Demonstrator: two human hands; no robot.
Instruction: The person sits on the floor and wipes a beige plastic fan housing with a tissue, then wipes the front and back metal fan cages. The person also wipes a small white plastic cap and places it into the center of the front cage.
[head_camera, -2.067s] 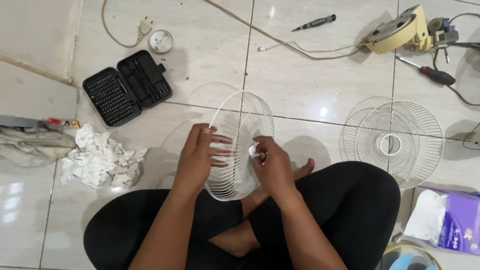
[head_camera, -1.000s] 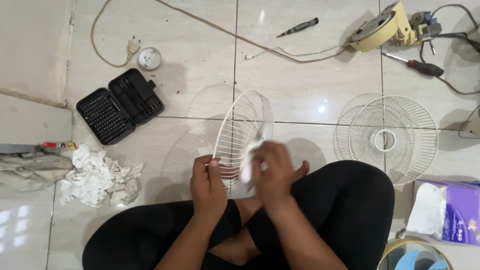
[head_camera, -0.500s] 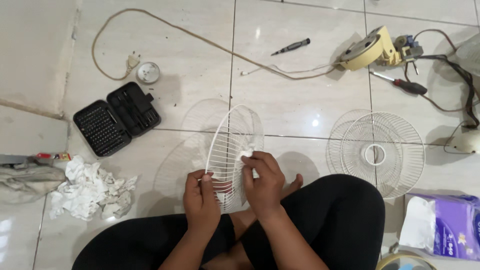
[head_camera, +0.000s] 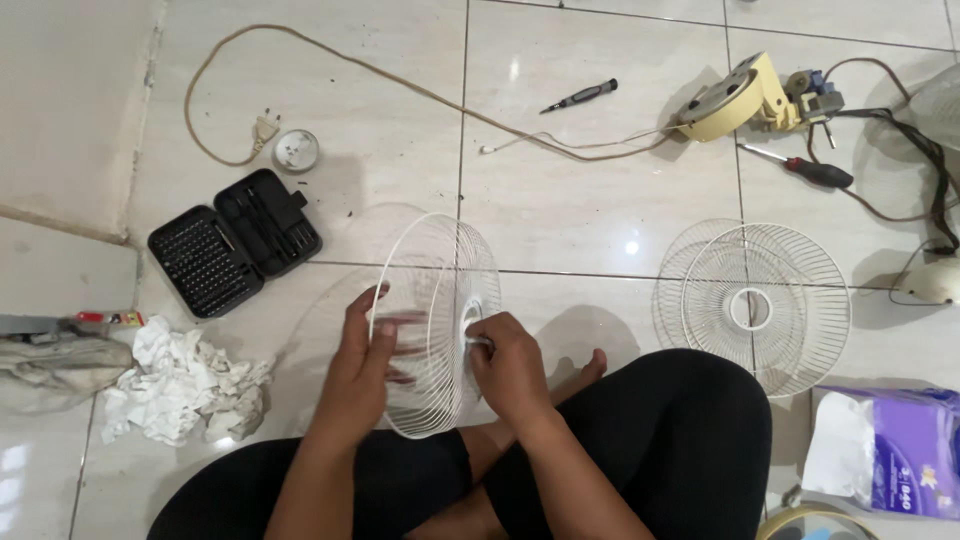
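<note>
My left hand (head_camera: 362, 352) holds the white fan guard (head_camera: 437, 318) upright over my lap; my right hand (head_camera: 507, 362) pinches a tissue (head_camera: 472, 325) against its centre. Left of my grip, an open black case (head_camera: 236, 240) holds screwdriver bits.

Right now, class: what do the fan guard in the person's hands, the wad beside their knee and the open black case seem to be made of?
The fan guard looks like thin metal wire with a glossy white coating: fine rigid spokes, see-through. The wad looks like crumpled white tissue paper: soft, creased, matte. The black case seems to be moulded plastic: dull, sharp-edged, with rows of small bits. The left hand steadies the guard; the right hand grips its centre.
</note>
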